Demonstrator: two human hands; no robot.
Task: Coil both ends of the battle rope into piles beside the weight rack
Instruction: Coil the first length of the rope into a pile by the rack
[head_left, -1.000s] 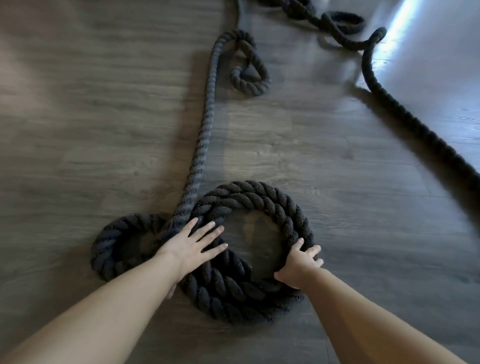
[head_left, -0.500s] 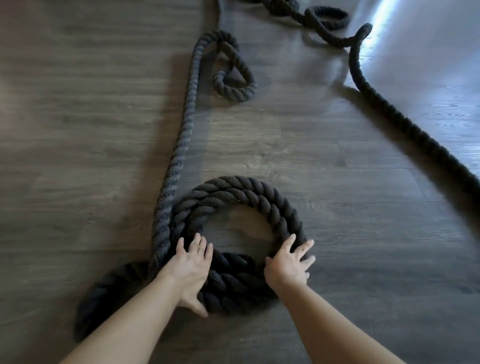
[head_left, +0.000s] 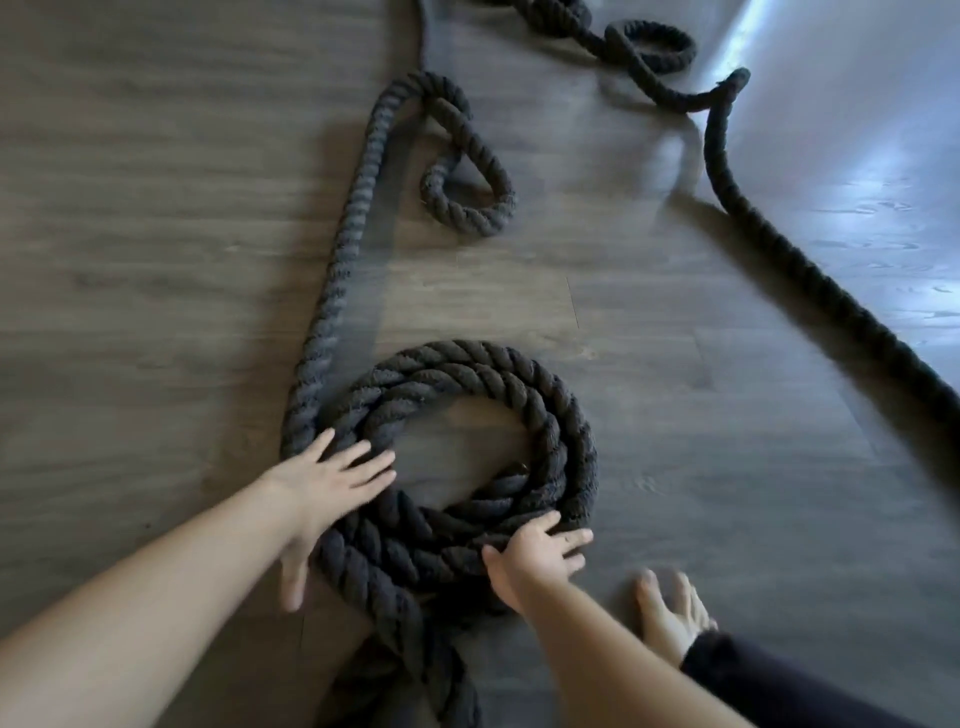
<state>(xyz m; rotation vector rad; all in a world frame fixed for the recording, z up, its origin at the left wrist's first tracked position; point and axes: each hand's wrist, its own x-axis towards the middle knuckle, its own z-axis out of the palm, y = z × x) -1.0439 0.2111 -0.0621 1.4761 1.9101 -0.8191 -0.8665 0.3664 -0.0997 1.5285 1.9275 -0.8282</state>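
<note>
Both hands flat, fingers spread: left hand (head_left: 324, 480), right hand (head_left: 535, 558) on rope coil (head_left: 545, 410).

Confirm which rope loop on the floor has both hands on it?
The large stacked coil nearest the camera: left hand lies flat on its left side, right hand on its near-right edge. The small loop and the far loop lie untouched.

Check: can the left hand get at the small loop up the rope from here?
Probably not without shifting forward. The left hand lies flat on the coil; the small loop lies well beyond it up the floor. Nothing blocks the way.
</note>
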